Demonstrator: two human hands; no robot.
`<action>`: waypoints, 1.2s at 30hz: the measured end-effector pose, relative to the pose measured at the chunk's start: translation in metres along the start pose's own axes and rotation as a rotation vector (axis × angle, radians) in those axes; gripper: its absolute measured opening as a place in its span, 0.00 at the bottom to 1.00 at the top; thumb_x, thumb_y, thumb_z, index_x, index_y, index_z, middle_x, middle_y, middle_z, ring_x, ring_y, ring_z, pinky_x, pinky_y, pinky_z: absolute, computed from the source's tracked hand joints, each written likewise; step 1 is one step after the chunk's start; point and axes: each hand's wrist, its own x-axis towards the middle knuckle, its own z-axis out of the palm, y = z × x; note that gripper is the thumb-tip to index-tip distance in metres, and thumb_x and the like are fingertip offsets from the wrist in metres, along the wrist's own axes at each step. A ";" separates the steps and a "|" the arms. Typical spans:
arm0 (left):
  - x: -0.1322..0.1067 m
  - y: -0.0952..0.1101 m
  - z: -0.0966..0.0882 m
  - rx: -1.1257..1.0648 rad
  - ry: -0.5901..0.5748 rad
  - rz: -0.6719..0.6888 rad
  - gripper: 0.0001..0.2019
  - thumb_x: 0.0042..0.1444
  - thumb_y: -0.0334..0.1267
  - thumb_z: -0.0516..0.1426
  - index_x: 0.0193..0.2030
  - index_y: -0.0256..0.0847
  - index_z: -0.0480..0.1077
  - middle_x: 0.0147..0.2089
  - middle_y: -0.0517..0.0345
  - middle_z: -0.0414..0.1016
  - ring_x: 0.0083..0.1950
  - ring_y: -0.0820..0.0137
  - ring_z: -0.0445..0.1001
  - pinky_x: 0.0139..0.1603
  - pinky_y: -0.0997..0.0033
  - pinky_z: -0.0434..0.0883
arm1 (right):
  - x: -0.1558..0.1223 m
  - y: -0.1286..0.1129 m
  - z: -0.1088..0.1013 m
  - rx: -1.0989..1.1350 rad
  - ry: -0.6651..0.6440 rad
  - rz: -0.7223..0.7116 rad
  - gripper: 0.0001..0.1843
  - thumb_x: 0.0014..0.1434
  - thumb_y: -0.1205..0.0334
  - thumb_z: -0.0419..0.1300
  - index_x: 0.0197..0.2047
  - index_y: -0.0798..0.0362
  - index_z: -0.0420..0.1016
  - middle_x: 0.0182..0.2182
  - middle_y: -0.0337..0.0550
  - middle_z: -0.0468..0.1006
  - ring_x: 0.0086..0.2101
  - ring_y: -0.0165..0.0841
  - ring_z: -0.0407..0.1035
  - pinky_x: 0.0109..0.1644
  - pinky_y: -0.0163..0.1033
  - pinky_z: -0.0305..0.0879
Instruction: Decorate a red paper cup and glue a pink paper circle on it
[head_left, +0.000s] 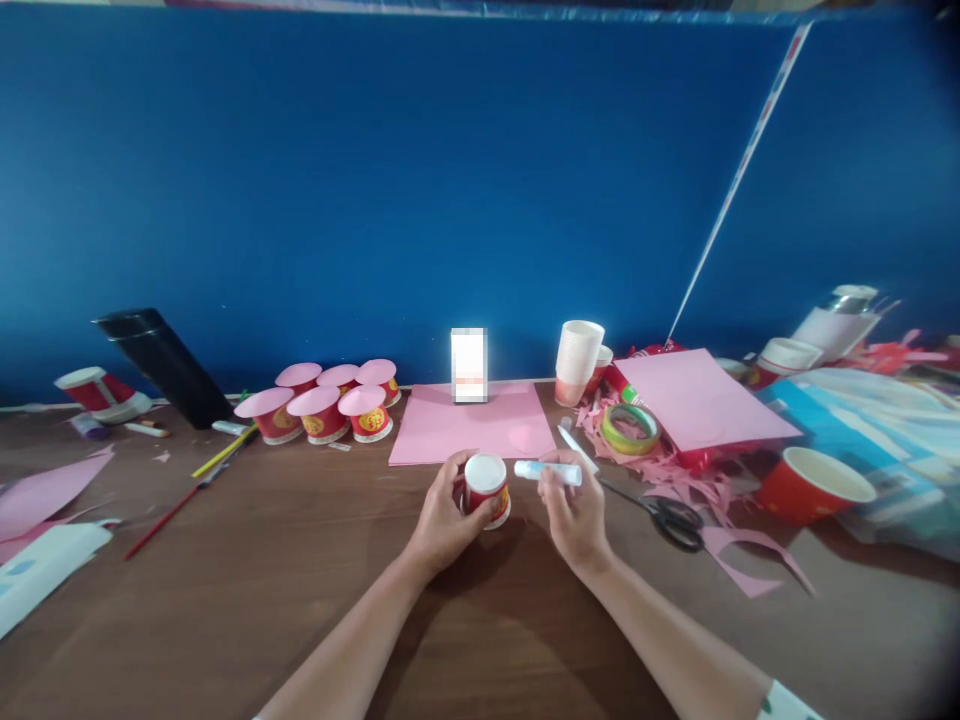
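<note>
My left hand [448, 515] is wrapped round a red paper cup [486, 482] that stands upside down, its white base facing up. To the right of it, my right hand [574, 510] grips a white glue stick [547, 472], held nearly level with one end pointing at the cup. A small gap separates the glue stick from the cup. Behind both hands lie pink paper sheets [427, 432], with a pink paper cone [531, 438] at their right front corner. At the left, several red cups [317, 415] stand upside down, topped with pink paper discs.
Scissors [679, 522], green tape [630, 430], pink scraps [750, 575] and an orange cup [814, 488] lie at the right. Stacked white cups [577, 355] stand behind. A black bottle [165, 370], a red pencil [161, 522] and another red cup [97, 393] are at the left. A blue wall [337, 180] closes off the back.
</note>
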 end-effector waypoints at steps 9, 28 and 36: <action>-0.002 -0.004 0.003 0.015 0.036 -0.040 0.28 0.39 0.37 0.66 0.49 0.42 0.64 0.50 0.49 0.68 0.49 0.61 0.69 0.52 0.60 0.65 | -0.009 -0.009 -0.004 -0.125 -0.155 -0.161 0.05 0.57 0.63 0.54 0.37 0.53 0.66 0.25 0.38 0.71 0.22 0.27 0.64 0.27 0.32 0.61; 0.000 -0.011 0.003 0.070 0.097 0.010 0.29 0.36 0.38 0.67 0.48 0.43 0.66 0.47 0.51 0.67 0.47 0.62 0.68 0.50 0.61 0.64 | -0.010 -0.008 -0.002 -0.201 -0.192 -0.207 0.07 0.59 0.59 0.53 0.39 0.52 0.67 0.29 0.43 0.73 0.25 0.30 0.68 0.31 0.34 0.65; 0.000 -0.007 0.002 0.052 0.097 0.012 0.28 0.35 0.37 0.67 0.47 0.43 0.66 0.47 0.51 0.68 0.47 0.61 0.68 0.50 0.61 0.64 | -0.009 -0.008 -0.003 -0.237 -0.213 -0.250 0.07 0.59 0.60 0.53 0.40 0.52 0.67 0.30 0.42 0.74 0.25 0.30 0.68 0.31 0.35 0.65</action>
